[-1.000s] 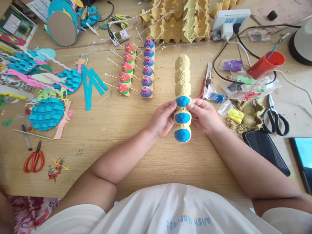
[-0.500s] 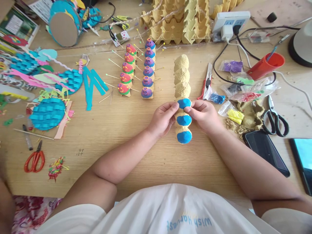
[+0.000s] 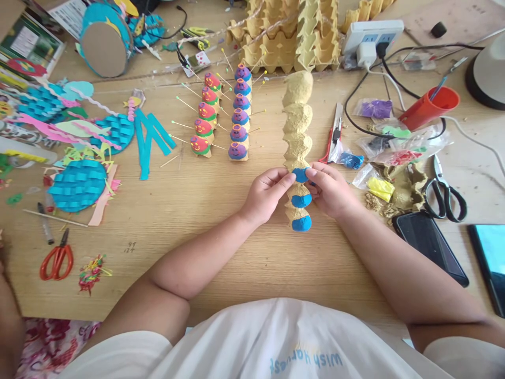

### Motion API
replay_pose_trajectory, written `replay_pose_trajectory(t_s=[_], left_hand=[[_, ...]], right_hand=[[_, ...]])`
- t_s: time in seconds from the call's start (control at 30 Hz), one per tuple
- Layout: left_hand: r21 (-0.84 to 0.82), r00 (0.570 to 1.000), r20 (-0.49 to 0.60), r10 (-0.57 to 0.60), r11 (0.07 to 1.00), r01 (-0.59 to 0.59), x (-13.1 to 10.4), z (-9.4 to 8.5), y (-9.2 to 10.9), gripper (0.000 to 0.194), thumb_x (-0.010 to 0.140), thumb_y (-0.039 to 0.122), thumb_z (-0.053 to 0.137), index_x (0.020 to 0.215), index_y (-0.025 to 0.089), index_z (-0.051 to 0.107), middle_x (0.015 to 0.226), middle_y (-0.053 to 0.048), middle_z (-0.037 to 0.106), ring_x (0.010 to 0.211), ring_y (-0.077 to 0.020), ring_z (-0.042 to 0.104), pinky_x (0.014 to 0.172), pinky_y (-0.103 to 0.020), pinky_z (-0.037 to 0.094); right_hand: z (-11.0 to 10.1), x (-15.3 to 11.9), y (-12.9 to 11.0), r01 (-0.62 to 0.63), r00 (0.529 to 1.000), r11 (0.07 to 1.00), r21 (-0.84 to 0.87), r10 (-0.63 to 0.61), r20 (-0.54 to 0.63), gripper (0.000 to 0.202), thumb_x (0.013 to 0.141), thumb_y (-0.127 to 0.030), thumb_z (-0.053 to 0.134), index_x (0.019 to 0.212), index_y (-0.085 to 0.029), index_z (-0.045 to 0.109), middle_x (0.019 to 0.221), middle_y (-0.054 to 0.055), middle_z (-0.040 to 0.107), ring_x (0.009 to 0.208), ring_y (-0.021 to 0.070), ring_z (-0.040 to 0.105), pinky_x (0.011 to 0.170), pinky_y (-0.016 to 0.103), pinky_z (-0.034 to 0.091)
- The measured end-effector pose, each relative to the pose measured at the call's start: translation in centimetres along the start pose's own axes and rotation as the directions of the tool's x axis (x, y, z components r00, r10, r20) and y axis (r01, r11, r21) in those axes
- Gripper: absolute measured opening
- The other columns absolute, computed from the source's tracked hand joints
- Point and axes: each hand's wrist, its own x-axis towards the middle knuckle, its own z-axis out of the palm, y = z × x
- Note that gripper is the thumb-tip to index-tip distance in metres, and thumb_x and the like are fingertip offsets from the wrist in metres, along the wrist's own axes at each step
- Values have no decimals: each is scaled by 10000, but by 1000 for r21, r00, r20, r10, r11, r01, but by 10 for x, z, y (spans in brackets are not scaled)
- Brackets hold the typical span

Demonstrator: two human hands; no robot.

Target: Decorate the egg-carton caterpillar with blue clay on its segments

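Gripping a pale egg-carton strip (image 3: pixel 299 118) between left hand (image 3: pixel 265 197) and right hand (image 3: pixel 329 190), with both thumbs bent in at the fourth hump from the far end and fingers curled in along the sides. Holding it lengthwise, pointing away from the chest, over the bench (image 3: pixel 221 268). Showing blue caps (image 3: pixel 301 201) on the three nearer humps, bare pulp on the three farther ones. Beyond the left hand, set side by side: a red-and-green row of humps (image 3: pixel 204 111) and a purple-and-blue row of humps (image 3: pixel 240 108), both with little faces and with pins sticking out. Past the right hand, near the strip: a red-handled cutting tool (image 3: pixel 336 131) and a bag of blue material (image 3: pixel 351 160). Farther right: a bag of yellow material (image 3: pixel 381 188), a red cup (image 3: pixel 428 110) with a slim tool in it, black-handled scissors (image 3: pixel 445 197) and a dark phone (image 3: pixel 431 247). Farther left: cut blue paper strips (image 3: pixel 142 142), a woven blue disc (image 3: pixel 79 185), red-handled scissors (image 3: pixel 57 261) and a small heap of coloured scraps (image 3: pixel 91 273). Toward the back: egg cartons (image 3: pixel 290 47) and a white power strip (image 3: pixel 373 39) with two plugs in it.
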Motion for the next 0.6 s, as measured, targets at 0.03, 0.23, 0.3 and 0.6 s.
replay_pose_trajectory(t_s=[0.03, 0.23, 0.3, 0.6], left_hand=[[8, 1000, 4, 1, 1000, -1, 0, 0, 0, 475, 863, 660, 987, 875, 218, 814, 823, 26, 768, 775, -100, 666, 767, -240, 539], [20, 999, 41, -3, 1000, 2, 0, -1, 0, 497, 868, 692, 970, 883, 222, 808, 839, 19, 781, 798, -118, 689, 792, -262, 556], [10, 999, 45, -17, 1000, 17, 0, 0, -1, 501, 873, 697, 964, 885, 223, 802, 839, 17, 782, 816, -127, 705, 812, -271, 568], [-65, 994, 22, -109, 992, 110, -1, 5, 8, 607, 844, 800, 921, 919, 221, 752, 825, -9, 771, 791, -171, 727, 734, -309, 591]], right_hand=[[-1, 0, 0, -13, 1000, 1000, 4, 13, 11, 685, 765, -729, 1006, 714, -246, 522, 593, -84, 368, 567, 98, 283, 529, 281, 180], [-3, 2, 5, 17, 1000, 1000, 15, -17, -6, 705, 754, -827, 971, 749, -250, 566, 645, -61, 399, 588, 119, 300, 545, 298, 217], [-3, 2, 7, 20, 999, 1000, 12, -19, -40, 721, 796, -889, 899, 745, -259, 552, 653, -51, 401, 580, 128, 300, 538, 314, 221], [-2, 1, 3, 35, 999, 999, 23, -35, -14, 741, 752, -840, 987, 731, -252, 537, 586, -87, 348, 535, 96, 254, 517, 280, 176]])
